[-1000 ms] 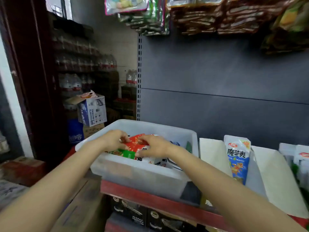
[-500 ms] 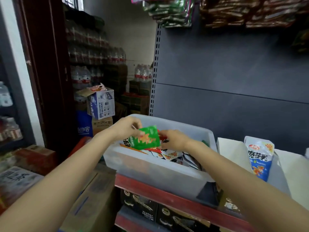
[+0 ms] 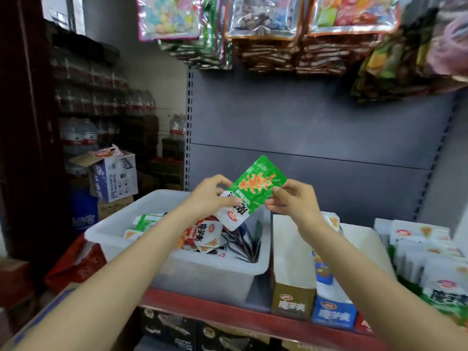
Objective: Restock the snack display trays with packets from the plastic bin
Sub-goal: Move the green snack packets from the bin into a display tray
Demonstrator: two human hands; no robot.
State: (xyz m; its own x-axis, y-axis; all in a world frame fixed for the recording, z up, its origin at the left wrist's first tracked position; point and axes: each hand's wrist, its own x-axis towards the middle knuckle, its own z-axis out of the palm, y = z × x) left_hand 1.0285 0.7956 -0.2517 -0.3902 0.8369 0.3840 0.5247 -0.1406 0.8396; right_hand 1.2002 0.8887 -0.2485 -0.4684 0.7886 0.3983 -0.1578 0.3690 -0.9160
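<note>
A red-edged shelf (image 3: 228,310) runs across the lower part of the view, backed by a grey metal panel (image 3: 316,117) with slotted uprights. Hanging bags of sweets and snacks (image 3: 266,29) crowd the top of the panel. To the left the room is dim: stacked water bottles (image 3: 81,133), cardboard cartons, and a blue-and-white box (image 3: 114,176) with its flaps open.

On the shelf sits a translucent white plastic bin (image 3: 210,277), holding a loose heap of packets in red, white and green. Just right of it stand cardboard display trays (image 3: 293,297), one brown-fronted and one blue-fronted, and further right rows of white packets (image 3: 430,264) stand upright; their print is too blurred to read with confidence.

Above the bin, the green packet (image 3: 255,186) is held up tilted, its top corner leaning right. It is bright green with an orange picture in the middle and a white lower end bearing a red oval logo. The left hand (image 3: 210,196) pinches its lower left edge, fingers curled round the white end; the right hand (image 3: 291,198) pinches the right edge between thumb and fingers.
</note>
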